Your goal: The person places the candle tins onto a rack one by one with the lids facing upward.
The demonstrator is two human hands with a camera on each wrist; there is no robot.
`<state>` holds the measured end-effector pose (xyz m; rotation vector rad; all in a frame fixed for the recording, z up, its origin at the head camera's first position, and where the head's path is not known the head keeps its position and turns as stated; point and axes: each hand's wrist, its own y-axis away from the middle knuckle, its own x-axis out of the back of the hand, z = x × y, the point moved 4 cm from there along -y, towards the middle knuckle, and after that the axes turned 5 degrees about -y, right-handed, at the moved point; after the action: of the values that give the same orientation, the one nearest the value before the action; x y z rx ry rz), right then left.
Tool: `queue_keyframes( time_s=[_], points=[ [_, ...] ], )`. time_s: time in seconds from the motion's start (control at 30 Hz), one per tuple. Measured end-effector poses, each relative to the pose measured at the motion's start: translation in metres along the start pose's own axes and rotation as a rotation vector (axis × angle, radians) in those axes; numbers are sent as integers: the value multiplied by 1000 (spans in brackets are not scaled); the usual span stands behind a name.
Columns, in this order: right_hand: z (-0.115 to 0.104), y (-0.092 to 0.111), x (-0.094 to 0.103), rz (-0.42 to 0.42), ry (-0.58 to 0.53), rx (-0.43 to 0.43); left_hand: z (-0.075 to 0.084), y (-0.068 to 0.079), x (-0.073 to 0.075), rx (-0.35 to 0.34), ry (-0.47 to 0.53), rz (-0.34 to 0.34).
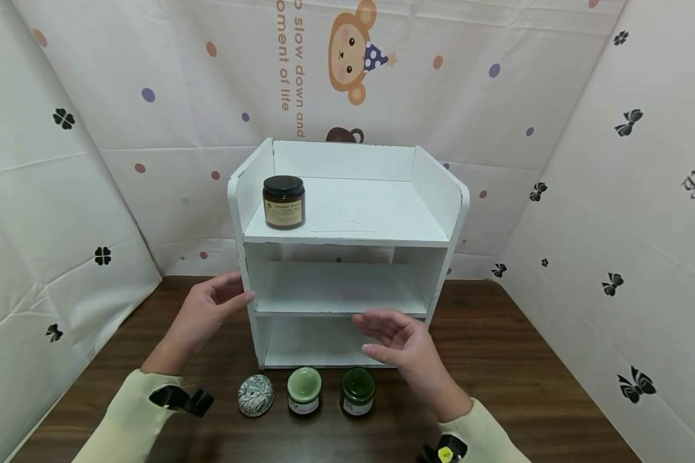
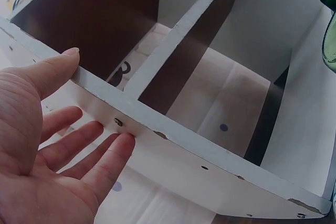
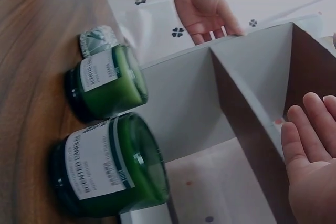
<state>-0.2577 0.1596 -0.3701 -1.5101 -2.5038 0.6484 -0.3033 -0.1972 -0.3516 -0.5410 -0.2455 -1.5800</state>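
Note:
A white wooden shelf unit (image 1: pixel 376 206) with several levels stands on the table. My left hand (image 1: pixel 205 312) rests at its left side panel, with the thumb at the front edge and the fingertips along the outer face. My right hand (image 1: pixel 404 344) hovers in front of the middle board, palm turned inward, fingers loosely bent and holding nothing. Before the unit stand a light green jar (image 1: pixel 304 386), a dark green jar (image 1: pixel 358 389) and a small round grey-white patterned thing (image 1: pixel 256 395). A dark-lidded brown jar (image 1: pixel 284 204) sits at the left of the top board.
The brown wooden table (image 1: pixel 498 360) extends on both sides of the unit. Behind it and at the sides hang white printed cloths (image 1: pixel 556 225). In the right wrist view, labels show on the two green jars (image 3: pixel 100 169).

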Motion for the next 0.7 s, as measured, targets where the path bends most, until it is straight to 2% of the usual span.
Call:
queue_keyframes(
  time_s=[0.23,0.5,0.7],
  points=[
    [13,8,2,32,40,-32,0,0,1,7,9,-3],
    [31,17,5,19,39,1,0,-1,0,5,10,-6],
    [44,24,7,30,41,-28,-2,-2,0,-1,7,-2]
  ],
)
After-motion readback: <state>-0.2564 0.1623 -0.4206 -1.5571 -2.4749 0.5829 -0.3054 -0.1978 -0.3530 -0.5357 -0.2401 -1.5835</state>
